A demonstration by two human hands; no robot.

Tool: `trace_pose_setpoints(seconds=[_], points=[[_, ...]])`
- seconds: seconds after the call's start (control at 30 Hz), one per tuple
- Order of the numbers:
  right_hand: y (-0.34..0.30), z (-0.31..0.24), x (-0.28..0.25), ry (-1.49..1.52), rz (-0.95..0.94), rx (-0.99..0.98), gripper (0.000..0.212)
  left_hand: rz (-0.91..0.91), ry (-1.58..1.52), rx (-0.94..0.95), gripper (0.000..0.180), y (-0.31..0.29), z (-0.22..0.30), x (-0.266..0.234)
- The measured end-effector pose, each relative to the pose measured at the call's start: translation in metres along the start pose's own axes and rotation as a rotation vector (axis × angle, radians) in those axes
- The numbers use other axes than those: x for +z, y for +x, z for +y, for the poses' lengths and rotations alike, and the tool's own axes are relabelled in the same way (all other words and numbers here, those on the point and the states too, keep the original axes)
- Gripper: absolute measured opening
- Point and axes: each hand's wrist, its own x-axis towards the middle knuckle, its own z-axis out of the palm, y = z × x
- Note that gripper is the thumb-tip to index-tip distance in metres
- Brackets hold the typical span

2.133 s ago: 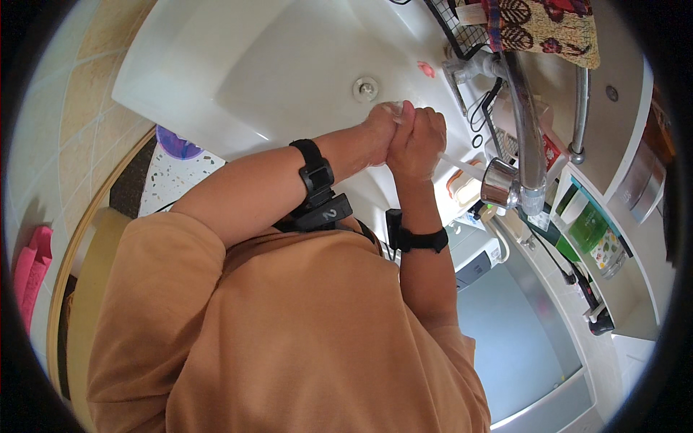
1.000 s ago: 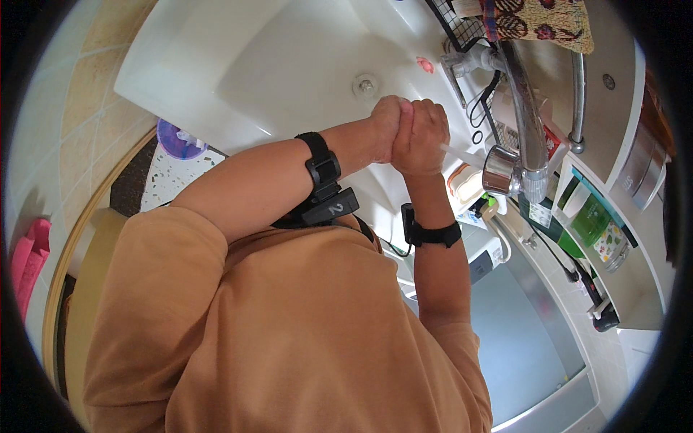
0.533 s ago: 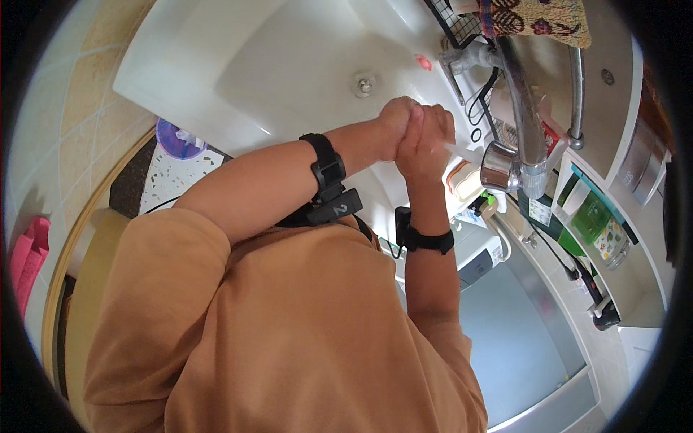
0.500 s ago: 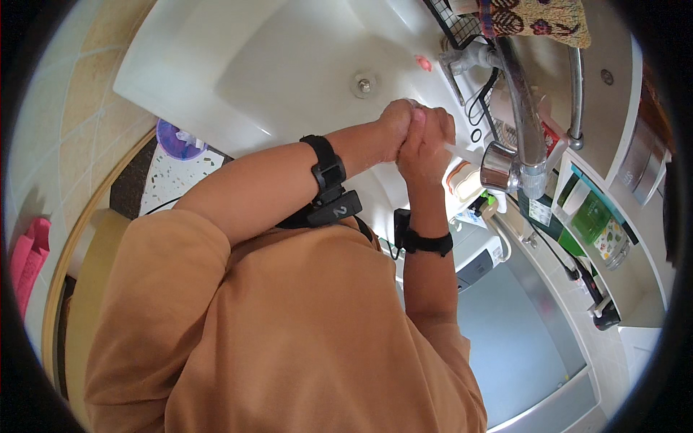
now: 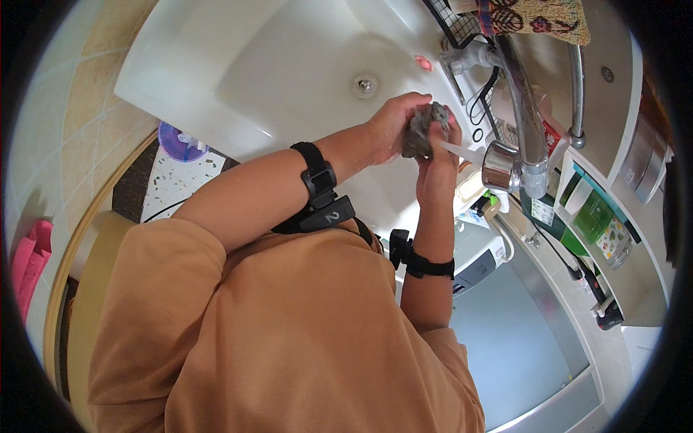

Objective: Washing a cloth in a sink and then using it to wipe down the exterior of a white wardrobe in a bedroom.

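Note:
A wet, crumpled grey cloth [image 5: 427,131] is held between my two hands over the near right part of the white sink [image 5: 289,79]. My left hand [image 5: 393,124] grips it from the left, fingers curved along its far side. From the right and below, my right hand [image 5: 440,162] closes on it, with the thumb lying across the cloth. Water [image 5: 465,153] streams out of the chrome faucet [image 5: 499,166] onto my right hand and the cloth. Some fingertips are hidden behind the cloth.
A small pink-red piece [image 5: 423,63] lies on the sink's right ledge, by a black wire rack [image 5: 455,25]. A patterned cloth [image 5: 541,16] hangs over the faucet pipe. Shelves with bottles [image 5: 595,220] stand right. A purple bin [image 5: 180,141] is at left.
My hands have come apart from a tight clasp, and the grey cloth now shows between them. The left hand has shifted slightly left; the right forearm has dropped a little.

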Motion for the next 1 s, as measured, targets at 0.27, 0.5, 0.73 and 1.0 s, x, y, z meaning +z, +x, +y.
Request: trace_pose_setpoints(seconds=[0.27,0.5,0.73,1.0], points=[[-0.007,-0.008,-0.004,-0.664,-0.22,-0.604,0.04,0.245,0.213,-0.172,0.036,-0.003,0.014,0.002],[0.01,0.007,-0.022,-0.193,-0.022,-0.461,0.025,0.197,0.518,0.057,0.034,-0.004,0.009,0.007],[0.004,0.006,-0.003,-0.185,-0.068,-0.185,0.043,0.323,0.499,0.23,0.046,-0.001,0.011,0.003],[0.003,0.02,-0.02,-0.365,-0.147,-0.69,0.028,0.256,0.396,-0.059,0.038,-0.006,0.024,0.0]])
